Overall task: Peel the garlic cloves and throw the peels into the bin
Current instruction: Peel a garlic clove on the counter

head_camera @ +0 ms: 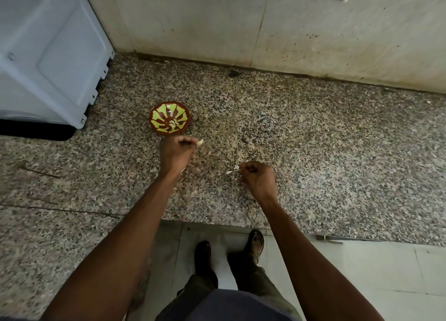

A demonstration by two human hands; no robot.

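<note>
We see left hand (177, 152) over speckled worktop (313, 152), fingers curled, pinching garlic clove (200, 142) just below small red-and-yellow bowl (169, 121). Pale peeled cloves (174, 123) lie in bowl. Right hand (257, 176) curled too, pinching scrap of peel (236, 167); another peel (229, 172) lies on worktop just beside it. White appliance (48, 55) stands far left against wall.

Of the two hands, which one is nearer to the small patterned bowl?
The left hand. It is just below the red and yellow bowl, pinching a pale garlic piece. The right hand is farther right.
</note>
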